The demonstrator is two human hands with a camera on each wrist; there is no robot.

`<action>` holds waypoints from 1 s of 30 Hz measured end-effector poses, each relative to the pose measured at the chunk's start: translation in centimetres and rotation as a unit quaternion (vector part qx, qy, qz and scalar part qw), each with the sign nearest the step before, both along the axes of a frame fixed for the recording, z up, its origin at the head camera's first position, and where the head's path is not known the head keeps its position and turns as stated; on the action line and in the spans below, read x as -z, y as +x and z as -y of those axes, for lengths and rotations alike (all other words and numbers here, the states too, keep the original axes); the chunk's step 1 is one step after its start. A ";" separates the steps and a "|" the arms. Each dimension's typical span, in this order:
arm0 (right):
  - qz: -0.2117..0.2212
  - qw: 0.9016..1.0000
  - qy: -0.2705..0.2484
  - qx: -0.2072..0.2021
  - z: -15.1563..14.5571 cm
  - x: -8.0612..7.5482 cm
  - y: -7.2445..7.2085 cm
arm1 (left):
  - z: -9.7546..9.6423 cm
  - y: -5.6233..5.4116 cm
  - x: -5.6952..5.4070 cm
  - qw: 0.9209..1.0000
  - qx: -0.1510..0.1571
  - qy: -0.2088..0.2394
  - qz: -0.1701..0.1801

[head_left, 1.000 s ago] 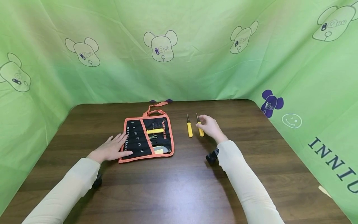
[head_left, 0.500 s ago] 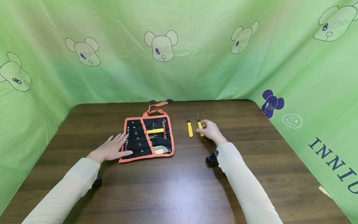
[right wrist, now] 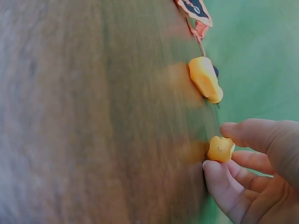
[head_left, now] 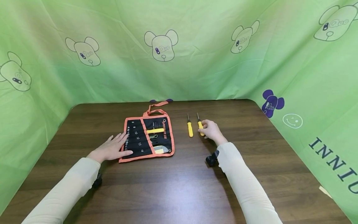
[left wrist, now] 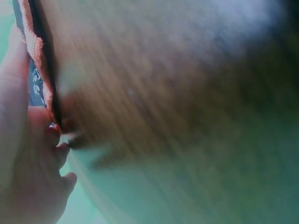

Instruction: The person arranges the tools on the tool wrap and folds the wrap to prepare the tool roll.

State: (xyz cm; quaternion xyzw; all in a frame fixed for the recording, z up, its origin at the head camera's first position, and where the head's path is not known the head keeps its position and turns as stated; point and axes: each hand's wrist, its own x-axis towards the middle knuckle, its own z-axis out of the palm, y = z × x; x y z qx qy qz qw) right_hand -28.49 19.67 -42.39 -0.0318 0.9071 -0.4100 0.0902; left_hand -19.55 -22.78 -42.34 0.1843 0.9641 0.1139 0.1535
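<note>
A black tool pouch with orange edging (head_left: 145, 151) lies spread on the table. My left hand (head_left: 110, 147) rests flat on its left edge, fingers spread. Right of the pouch, a yellow-handled screwdriver (head_left: 190, 130) lies with its shaft pointing away from me. Beside it, my right hand (head_left: 211, 130) pinches the handle of a second yellow screwdriver (head_left: 199, 125) between thumb and fingers. The right wrist view shows that handle end-on (right wrist: 220, 149), close by the table, with the other screwdriver's handle (right wrist: 204, 79) farther off. In the left wrist view, the fingers lie along the pouch's orange border (left wrist: 39, 58).
Pouch pockets hold a yellow handle (head_left: 155, 131), a small ring-ended metal tool (head_left: 153, 137) and a grey-and-yellow tool (head_left: 160, 150). An orange strap (head_left: 154, 109) trails from the pouch's far side. A green printed curtain (head_left: 193, 71) surrounds the wooden table (head_left: 179, 186).
My right hand has come down and back along the second screwdriver's handle, its fingers closing on it, and that screwdriver has shifted slightly right. My left hand and the pouch stay put.
</note>
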 end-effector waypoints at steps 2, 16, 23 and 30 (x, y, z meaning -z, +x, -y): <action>0.002 1.000 -0.010 0.002 -0.1 0.1 -0.1 | 0.0 0.0 0.0 1.000 0.000 -0.001 0.000; -0.033 0.997 -0.068 0.009 0.1 -0.9 -0.9 | 0.0 -0.1 -0.2 1.000 0.000 -0.007 0.003; -0.054 0.996 -0.078 -0.003 1.0 -1.9 -1.3 | -0.1 0.0 -0.3 1.000 0.001 -0.005 0.002; -0.080 0.994 -0.067 -0.030 2.1 -2.7 -1.7 | -0.1 -0.1 -0.2 1.000 0.002 -0.009 0.001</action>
